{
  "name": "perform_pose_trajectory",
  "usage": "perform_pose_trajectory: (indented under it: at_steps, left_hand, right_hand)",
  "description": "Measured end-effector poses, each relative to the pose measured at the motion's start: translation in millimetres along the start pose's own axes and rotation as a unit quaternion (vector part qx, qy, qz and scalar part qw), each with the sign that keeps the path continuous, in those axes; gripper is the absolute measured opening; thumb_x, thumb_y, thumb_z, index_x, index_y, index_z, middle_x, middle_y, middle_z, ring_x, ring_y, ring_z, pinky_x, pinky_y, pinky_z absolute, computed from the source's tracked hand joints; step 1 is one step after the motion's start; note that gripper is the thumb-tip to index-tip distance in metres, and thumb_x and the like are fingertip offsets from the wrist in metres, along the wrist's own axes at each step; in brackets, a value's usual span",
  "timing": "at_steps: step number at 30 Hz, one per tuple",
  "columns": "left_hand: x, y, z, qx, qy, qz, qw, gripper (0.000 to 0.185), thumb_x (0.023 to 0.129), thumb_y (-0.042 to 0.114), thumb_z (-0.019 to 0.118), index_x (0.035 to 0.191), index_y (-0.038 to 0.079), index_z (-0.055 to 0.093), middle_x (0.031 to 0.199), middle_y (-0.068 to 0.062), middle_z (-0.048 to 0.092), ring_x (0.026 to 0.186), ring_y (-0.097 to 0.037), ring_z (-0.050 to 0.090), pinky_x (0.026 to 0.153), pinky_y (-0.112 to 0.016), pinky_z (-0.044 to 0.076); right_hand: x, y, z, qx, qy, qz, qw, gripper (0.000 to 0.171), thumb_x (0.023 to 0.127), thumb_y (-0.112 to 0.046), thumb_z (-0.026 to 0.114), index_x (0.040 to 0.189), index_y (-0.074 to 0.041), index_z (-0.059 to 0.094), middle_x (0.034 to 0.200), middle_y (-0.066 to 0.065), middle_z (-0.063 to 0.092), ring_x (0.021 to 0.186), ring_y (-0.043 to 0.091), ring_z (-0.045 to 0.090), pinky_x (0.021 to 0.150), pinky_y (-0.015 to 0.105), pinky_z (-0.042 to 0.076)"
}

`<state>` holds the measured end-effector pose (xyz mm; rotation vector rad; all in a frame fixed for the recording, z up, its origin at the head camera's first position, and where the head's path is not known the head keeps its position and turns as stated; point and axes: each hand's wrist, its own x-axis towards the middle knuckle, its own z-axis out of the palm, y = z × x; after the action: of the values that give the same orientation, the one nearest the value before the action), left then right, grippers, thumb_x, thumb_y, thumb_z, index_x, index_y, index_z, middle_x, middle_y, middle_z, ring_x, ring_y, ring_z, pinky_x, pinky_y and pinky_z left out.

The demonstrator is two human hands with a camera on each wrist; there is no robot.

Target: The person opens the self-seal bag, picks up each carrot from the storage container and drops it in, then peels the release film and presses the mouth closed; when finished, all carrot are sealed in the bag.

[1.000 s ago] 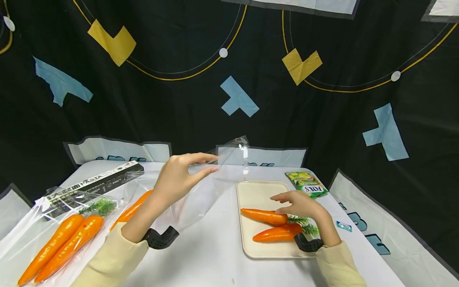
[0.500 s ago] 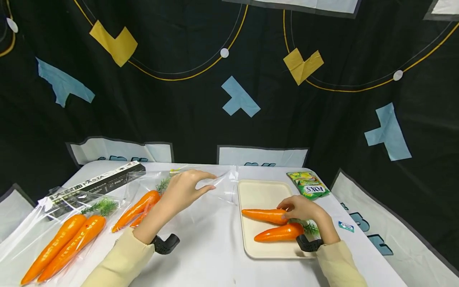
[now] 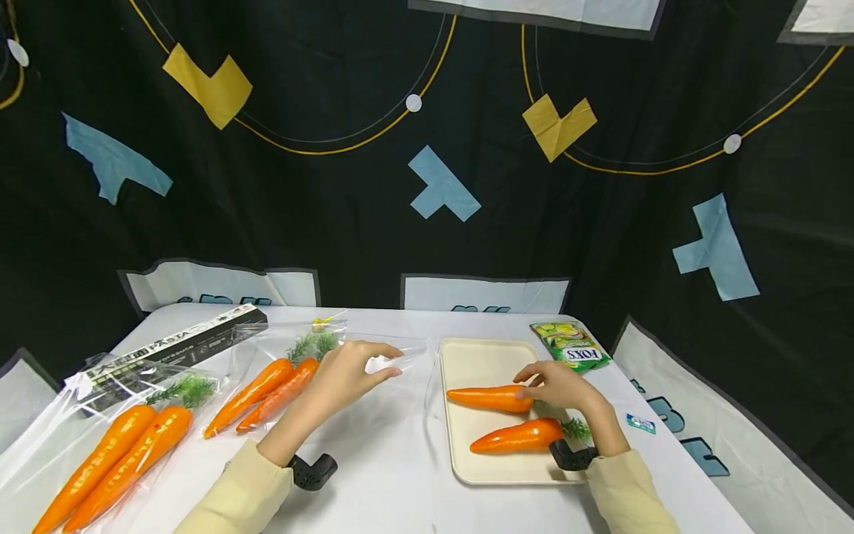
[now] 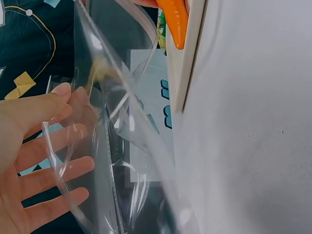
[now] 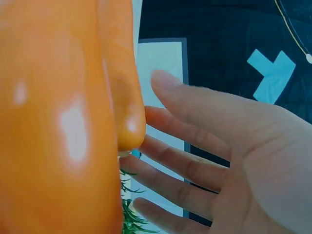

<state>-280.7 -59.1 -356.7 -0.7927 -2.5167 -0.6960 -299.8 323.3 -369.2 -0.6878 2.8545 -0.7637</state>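
My left hand [image 3: 353, 371] pinches the edge of a clear plastic bag [image 4: 139, 151] left of the beige tray [image 3: 494, 352]; in the left wrist view its fingers show through the film. The bag spreads above the white table. Over the tray, my right hand [image 3: 567, 386] grips the thick leafy end of an orange carrot [image 3: 487, 398], and its green top is hidden by the hand. A second carrot [image 3: 517, 436] lies on the tray just nearer to me, with green leaves [image 3: 577, 429] beside the right wrist. In the right wrist view, this nearer carrot [image 5: 53, 126] fills the left side.
Two bagged carrots [image 3: 110, 467] lie at the left front, and two more carrots [image 3: 267, 389] lie under film behind them. A long black-and-white pasta box [image 3: 200, 334] stands at the back left. A green Fox's packet [image 3: 570, 345] and a small blue-green packet [image 3: 640, 423] are at the right.
My left hand has lowered, bringing the bag's edge down to beside the tray. My right hand has closed on the farther carrot, which has shifted slightly away from the nearer one.
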Motion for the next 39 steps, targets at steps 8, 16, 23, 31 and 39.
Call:
perform_pose_trajectory:
  at_steps: [8,16,23,31,39]
  left_hand:
    - [-0.1,0.2,2.5,0.005,0.000,-0.001,1.0000,0.026,0.084,0.034,0.075,0.107,0.022,0.075,0.105,0.005,0.072,0.097,-0.019,0.068,0.073,-0.039,0.055]
    - [-0.9,1.0,8.0,0.003,-0.006,-0.003,1.0000,0.025,0.083,0.036,0.075,0.106,0.024,0.075,0.104,0.005,0.072,0.093,-0.017,0.068,0.073,-0.037,0.054]
    - [-1.3,0.9,8.8,-0.003,-0.004,-0.005,1.0000,0.026,0.083,0.034,0.076,0.105,0.022,0.075,0.102,0.005,0.072,0.092,-0.018,0.068,0.074,-0.038,0.054]
    - [0.3,0.3,8.4,0.001,-0.008,-0.009,0.9999,0.025,0.084,0.035,0.075,0.106,0.023,0.075,0.101,0.006,0.072,0.091,-0.017,0.068,0.073,-0.038,0.054]
    - [-1.1,-1.1,8.8,0.002,-0.003,-0.014,0.9999,0.025,0.083,0.036,0.076,0.105,0.024,0.075,0.101,0.006,0.072,0.090,-0.017,0.068,0.069,-0.036,0.053]
  right_hand:
    - [2,-2,5,-0.006,-0.016,0.000,1.000,0.038,0.082,-0.022,0.078,0.115,-0.004,0.067,0.106,0.008,0.066,0.096,0.028,0.059,0.087,0.047,0.049]
    - [5,4,10,-0.032,0.001,-0.020,0.999,0.033,0.081,-0.011,0.077,0.112,-0.005,0.067,0.098,0.004,0.067,0.089,0.023,0.060,0.085,0.046,0.051]
    - [4,2,6,-0.042,0.029,-0.038,0.998,0.032,0.082,-0.005,0.075,0.113,-0.004,0.067,0.099,0.003,0.067,0.088,0.021,0.059,0.082,0.043,0.052]
    - [1,-1,0,-0.043,0.053,-0.034,0.997,0.035,0.082,-0.003,0.074,0.116,-0.003,0.066,0.104,0.005,0.067,0.089,0.020,0.059,0.082,0.040,0.052]
    - [-3,-11,-11,-0.055,0.090,-0.079,0.991,0.034,0.082,-0.004,0.075,0.115,-0.001,0.066,0.104,0.007,0.067,0.089,0.022,0.061,0.081,0.042,0.052]
